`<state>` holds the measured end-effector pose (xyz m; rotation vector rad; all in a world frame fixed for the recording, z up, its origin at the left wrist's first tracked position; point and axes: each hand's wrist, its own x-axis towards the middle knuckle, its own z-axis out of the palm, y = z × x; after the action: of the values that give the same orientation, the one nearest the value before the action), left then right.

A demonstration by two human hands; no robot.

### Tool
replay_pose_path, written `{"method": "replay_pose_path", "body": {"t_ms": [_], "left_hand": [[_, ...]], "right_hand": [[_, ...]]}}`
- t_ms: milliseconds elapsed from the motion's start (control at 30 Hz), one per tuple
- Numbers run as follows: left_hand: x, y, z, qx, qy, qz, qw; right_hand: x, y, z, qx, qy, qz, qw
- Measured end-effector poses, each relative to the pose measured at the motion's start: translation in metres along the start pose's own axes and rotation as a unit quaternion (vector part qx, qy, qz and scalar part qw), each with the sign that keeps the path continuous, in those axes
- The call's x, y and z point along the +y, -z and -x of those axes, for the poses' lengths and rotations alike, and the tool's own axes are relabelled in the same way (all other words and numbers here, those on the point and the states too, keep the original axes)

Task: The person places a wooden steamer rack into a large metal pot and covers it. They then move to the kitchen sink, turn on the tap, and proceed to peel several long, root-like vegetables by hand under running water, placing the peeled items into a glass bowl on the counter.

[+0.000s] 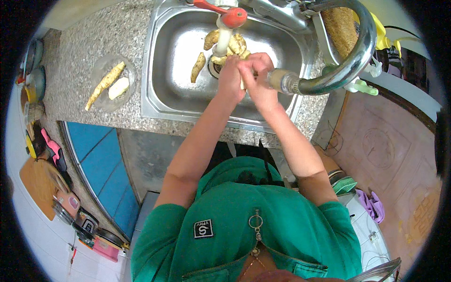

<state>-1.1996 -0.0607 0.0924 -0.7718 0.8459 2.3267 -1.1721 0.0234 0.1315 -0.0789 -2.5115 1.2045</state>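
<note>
Both hands meet over the front part of a stainless steel sink (172, 95). My left hand (230, 81) is closed around a pale piece of tuber (242, 84), of which only a bit shows. Pressed close to it, my right hand (260, 79) has bent fingers; whether it grips a tool or the tuber is hidden. Just beyond the hands, several yellowish tubers, probably sweet potatoes (239, 44), lie by the drain, partly under the tap spout (224, 41). One slim tuber (198, 67) lies apart, left of the drain.
Left of the sink, a clear round dish (102, 100) holds a long tuber (105, 84) and a pale peeled piece (119, 88). A red tap lever (234, 17) overhangs the basin. A curved metal pipe (366, 46) arches close to my right hand. The granite counter (81, 42) borders the sink.
</note>
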Motion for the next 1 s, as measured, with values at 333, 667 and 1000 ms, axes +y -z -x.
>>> {"method": "replay_pose_path", "body": {"t_ms": [333,667,1000], "left_hand": [[-0.002,0.008,0.002,-0.027,-0.034,-0.003,0.999],[0.005,0.019,0.006,-0.055,0.021,-0.028,0.998],[0.015,0.004,0.014,-0.048,0.024,0.052,0.997]], "right_hand": [[0.002,-0.007,0.002,-0.001,-0.05,-0.011,0.999],[0.039,0.006,-0.029,0.031,-0.131,-0.033,0.99],[-0.018,0.007,0.022,-0.004,-0.005,-0.059,0.998]]}}
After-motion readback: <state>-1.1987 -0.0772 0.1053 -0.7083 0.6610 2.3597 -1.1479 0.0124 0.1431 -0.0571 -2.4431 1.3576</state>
